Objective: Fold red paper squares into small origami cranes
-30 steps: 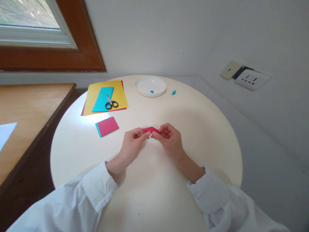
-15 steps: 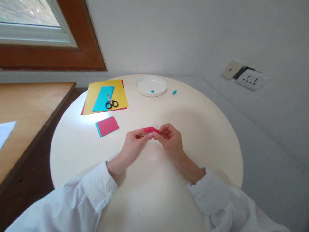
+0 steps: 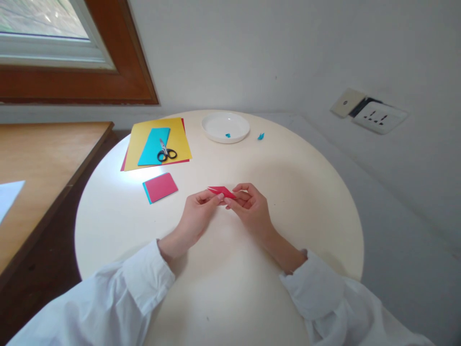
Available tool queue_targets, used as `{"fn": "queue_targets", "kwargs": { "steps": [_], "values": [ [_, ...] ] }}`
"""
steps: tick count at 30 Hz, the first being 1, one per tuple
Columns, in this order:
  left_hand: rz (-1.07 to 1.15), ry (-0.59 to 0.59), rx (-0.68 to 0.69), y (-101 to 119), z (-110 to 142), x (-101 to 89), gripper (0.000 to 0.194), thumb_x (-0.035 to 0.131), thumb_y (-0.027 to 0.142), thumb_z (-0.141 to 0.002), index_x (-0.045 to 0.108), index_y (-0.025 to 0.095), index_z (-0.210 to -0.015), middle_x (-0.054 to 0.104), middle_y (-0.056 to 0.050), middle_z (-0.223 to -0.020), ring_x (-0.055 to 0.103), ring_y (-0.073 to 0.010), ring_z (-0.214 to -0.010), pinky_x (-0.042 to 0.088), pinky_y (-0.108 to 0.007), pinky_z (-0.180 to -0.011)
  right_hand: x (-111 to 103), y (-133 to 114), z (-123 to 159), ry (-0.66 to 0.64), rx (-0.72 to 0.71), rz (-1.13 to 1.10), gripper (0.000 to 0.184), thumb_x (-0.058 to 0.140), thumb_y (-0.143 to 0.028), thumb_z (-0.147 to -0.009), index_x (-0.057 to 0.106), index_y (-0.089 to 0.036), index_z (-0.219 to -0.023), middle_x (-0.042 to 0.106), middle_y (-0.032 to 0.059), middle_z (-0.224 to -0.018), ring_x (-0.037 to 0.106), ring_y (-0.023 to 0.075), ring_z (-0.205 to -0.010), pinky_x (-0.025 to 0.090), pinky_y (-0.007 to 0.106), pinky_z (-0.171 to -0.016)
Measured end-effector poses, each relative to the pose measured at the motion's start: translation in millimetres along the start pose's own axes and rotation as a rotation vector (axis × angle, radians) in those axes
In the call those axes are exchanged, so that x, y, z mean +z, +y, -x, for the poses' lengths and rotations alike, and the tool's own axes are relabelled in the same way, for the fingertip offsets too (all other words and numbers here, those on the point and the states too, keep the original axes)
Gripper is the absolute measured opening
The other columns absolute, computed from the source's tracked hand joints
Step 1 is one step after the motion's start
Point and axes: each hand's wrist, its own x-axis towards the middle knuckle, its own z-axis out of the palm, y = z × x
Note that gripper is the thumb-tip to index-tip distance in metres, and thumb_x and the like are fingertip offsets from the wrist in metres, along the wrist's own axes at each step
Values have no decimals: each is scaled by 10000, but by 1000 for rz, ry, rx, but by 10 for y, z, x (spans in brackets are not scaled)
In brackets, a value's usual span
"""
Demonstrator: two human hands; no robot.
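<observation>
A small piece of folded red paper [image 3: 224, 191], pointed at its left end, is held above the middle of the round table. My left hand [image 3: 199, 211] pinches its lower edge between thumb and fingers. At its right end, my right hand [image 3: 254, 207] grips the paper with the thumb in front and the fingers curled behind. The fingertips behind the paper are partly hidden. To the left of my hands lies a small stack of red and blue paper [image 3: 162, 188].
Scissors [image 3: 166, 151] rest on blue paper [image 3: 153, 146] over yellow paper [image 3: 182, 139]. At the back of the white table [image 3: 223, 298] stands a white plate [image 3: 216, 136] with a blue scrap [image 3: 228, 135] in it. A small folded blue paper piece [image 3: 260, 136] sits beside the plate.
The red paper has turned so more of its face shows, and its pointed end has shifted slightly left. My right fingers have loosened a little from its right end.
</observation>
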Motion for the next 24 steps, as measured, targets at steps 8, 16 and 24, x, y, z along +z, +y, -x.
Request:
{"fn": "queue_targets", "kwargs": {
  "steps": [8,16,24],
  "values": [
    [-197,37,22,-21,-16,-53,162,679,286,-665,658,128,-690,605,-3,-636,473,-84,-555,351,-213,-526,-62,60,-46,1,-104,80,200,644,-320,-726,555,-207,-866,652,-12,-722,631,117,-671,523,249,-622],
    [-378,-45,66,-34,-32,-89,237,649,335,-696,617,119,-604,602,-23,-655,429,-82,-536,303,-218,-487,-101,25,-53,1,-133,351,76,624,-248,-717,647,-182,-744,680,26,-753,620,139,-691,504,258,-630],
    [-386,-92,24,-62,-36,-114,211,634,342,-723,699,142,-736,664,-21,-704,534,-118,-628,391,-233,-578,-96,23,-60,51,-67,281,93,627,-256,-690,650,-169,-715,678,23,-699,615,140,-643,505,267,-617]
  ]
}}
